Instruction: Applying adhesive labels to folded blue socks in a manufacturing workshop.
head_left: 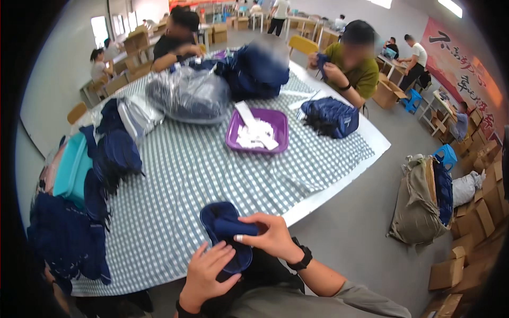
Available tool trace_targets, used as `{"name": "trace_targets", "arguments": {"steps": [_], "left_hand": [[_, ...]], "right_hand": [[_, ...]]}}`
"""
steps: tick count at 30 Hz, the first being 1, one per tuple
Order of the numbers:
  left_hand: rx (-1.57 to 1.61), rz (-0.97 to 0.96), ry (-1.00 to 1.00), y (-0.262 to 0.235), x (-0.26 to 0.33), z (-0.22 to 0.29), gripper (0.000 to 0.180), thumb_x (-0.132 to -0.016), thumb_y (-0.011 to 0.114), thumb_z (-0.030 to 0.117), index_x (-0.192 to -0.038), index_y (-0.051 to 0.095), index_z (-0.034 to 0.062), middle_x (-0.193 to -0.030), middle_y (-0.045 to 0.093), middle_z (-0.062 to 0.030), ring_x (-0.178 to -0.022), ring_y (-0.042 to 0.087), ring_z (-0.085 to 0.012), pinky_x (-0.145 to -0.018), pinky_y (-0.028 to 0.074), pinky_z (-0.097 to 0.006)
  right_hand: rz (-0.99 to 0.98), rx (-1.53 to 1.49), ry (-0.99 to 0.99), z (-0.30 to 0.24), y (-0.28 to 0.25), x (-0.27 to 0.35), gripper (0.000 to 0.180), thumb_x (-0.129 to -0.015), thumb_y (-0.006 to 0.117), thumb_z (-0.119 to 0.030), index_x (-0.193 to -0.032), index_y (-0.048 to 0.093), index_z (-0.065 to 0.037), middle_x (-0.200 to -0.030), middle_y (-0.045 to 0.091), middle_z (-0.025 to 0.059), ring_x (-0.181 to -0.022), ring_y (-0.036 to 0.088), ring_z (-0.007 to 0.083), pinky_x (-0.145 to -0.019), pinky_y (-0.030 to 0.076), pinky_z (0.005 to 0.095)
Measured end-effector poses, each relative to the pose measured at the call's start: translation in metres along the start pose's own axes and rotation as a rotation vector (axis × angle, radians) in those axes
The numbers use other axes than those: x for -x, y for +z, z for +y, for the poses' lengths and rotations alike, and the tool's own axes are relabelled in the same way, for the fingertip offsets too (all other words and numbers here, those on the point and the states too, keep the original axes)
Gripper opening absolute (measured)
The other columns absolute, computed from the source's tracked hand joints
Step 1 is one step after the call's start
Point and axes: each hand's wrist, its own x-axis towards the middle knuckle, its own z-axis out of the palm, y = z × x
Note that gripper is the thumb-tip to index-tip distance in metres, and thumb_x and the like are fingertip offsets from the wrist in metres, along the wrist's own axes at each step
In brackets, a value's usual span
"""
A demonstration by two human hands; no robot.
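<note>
At the near edge of the table lies a navy blue cloth piece, long and rounded with a paler stitched rim. Part of it is rolled or folded over in the middle. My right hand pinches that folded part between thumb and fingers, with a white band round one fingertip. Resting on the lower left of the same piece, my left hand has its fingers stretched out and slightly apart. Beyond them stands a purple basket holding white paper tags.
Navy fabric bundles and a turquoise bin line the left edge. A clear plastic bag and more navy cloth lie at the far side. A co-worker handles dark cloth across the table. Sacks and cartons stand at right.
</note>
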Motion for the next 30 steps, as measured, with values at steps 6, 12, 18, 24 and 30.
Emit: {"name": "trace_targets", "arguments": {"steps": [6,12,18,24,30], "left_hand": [[-0.063,-0.006,-0.019,-0.003,0.017,-0.014,0.048,-0.065,0.079,0.016,-0.112,0.073,0.0163,-0.116,0.07,-0.0064,-0.118,0.062,-0.0258,-0.104,0.043,-0.051],[0.071,0.124,0.024,0.002,0.011,-0.018,0.033,-0.073,0.073,0.013,-0.107,0.075,0.0141,-0.111,0.071,-0.0042,-0.109,0.065,-0.0242,-0.104,0.047,-0.044],[0.022,0.154,0.042,0.009,0.016,-0.017,0.033,-0.078,0.071,0.015,-0.11,0.073,0.0111,-0.116,0.069,-0.0069,-0.113,0.063,-0.0263,-0.106,0.045,-0.043],[-0.122,0.242,0.048,0.011,0.025,-0.016,0.036,-0.074,0.075,0.019,-0.111,0.074,0.0156,-0.115,0.068,-0.0053,-0.114,0.061,-0.0302,-0.102,0.047,-0.045],[-0.212,0.366,0.071,0.018,0.029,-0.018,0.029,-0.071,0.079,0.021,-0.1,0.077,0.0209,-0.113,0.065,-0.0003,-0.124,0.052,-0.0293,-0.095,0.048,-0.043]], "right_hand": [[-0.067,0.031,-0.141,-0.011,0.01,0.003,0.039,-0.076,0.084,-0.004,-0.112,0.07,0.001,-0.101,0.071,0.0072,-0.091,0.065,0.01,-0.08,0.053,0.0242],[-0.134,0.106,-0.395,-0.018,0.009,0.013,0.039,-0.074,0.082,-0.001,-0.112,0.071,-0.001,-0.11,0.071,0.0097,-0.097,0.068,0.0151,-0.082,0.056,0.0277],[-0.234,0.441,-0.332,-0.041,0.009,-0.007,0.04,-0.073,0.085,-0.011,-0.11,0.073,-0.006,-0.1,0.074,0.0096,-0.088,0.071,0.0151,-0.071,0.056,0.025],[-0.252,0.443,-0.372,-0.028,0.009,-0.02,0.035,-0.071,0.086,-0.014,-0.104,0.075,-0.008,-0.097,0.075,0.0088,-0.083,0.072,0.0167,-0.069,0.056,0.0265],[-0.201,0.579,-0.347,-0.036,0.011,-0.016,0.039,-0.066,0.089,-0.011,-0.101,0.076,-0.004,-0.092,0.075,0.0113,-0.08,0.071,0.0143,-0.068,0.055,0.0258]]}}
